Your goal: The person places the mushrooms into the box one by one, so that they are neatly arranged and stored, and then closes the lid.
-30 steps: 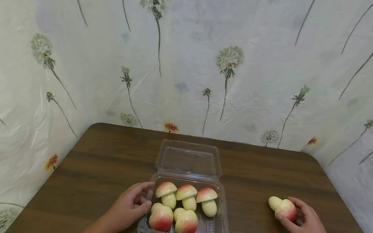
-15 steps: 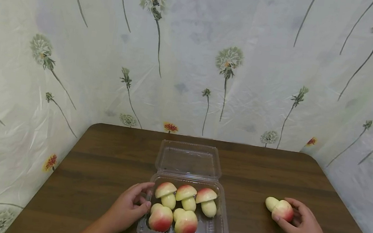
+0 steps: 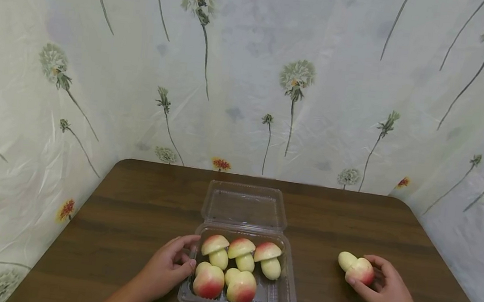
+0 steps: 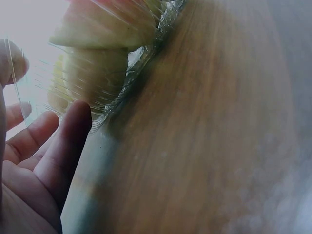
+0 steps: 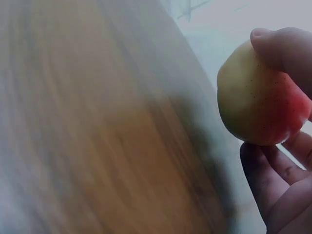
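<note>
My right hand (image 3: 390, 299) holds a fake mushroom (image 3: 360, 270) by its rounded red-and-yellow cap, between thumb and fingers. Its pale stem points away to the left. In the right wrist view the cap (image 5: 258, 95) fills the grip and the stem is hidden. On the left, my left hand (image 3: 168, 266) rests its thumb and fingertips against the left side of a clear plastic clamshell box (image 3: 279, 297). Several similar mushrooms (image 3: 242, 289) lie inside in two rows. Through the ribbed wall in the left wrist view, one mushroom (image 4: 95, 73) shows close to the thumb.
The box's clear lid (image 3: 245, 205) lies folded back behind it. Everything stands on a dark brown wooden table (image 3: 152, 200) with rounded far corners. A wall covering (image 3: 242, 62) with dandelion prints rises behind and along both sides.
My right hand has moved a little to the left with the mushroom in its grip. The left hand and the box have stayed in place.
</note>
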Demonstrator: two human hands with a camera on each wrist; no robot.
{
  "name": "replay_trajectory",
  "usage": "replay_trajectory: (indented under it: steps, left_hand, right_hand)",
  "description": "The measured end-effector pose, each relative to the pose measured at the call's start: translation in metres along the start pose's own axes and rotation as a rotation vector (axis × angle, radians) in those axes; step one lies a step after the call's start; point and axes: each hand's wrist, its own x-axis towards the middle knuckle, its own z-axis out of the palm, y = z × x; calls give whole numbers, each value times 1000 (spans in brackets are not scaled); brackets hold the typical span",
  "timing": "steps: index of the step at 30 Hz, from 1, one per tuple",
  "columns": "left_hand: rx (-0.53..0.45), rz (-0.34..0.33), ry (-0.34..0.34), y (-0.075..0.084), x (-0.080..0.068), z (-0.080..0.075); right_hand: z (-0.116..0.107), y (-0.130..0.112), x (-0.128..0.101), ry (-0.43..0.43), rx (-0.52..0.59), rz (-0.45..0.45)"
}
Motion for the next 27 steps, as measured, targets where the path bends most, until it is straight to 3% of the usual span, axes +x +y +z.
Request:
replay_trajectory:
  steps: [27]
  left_hand:
    - [-19, -15, -1, 4, 0, 1]
  right_hand:
    - [27, -45, -10, 8, 89, -96]
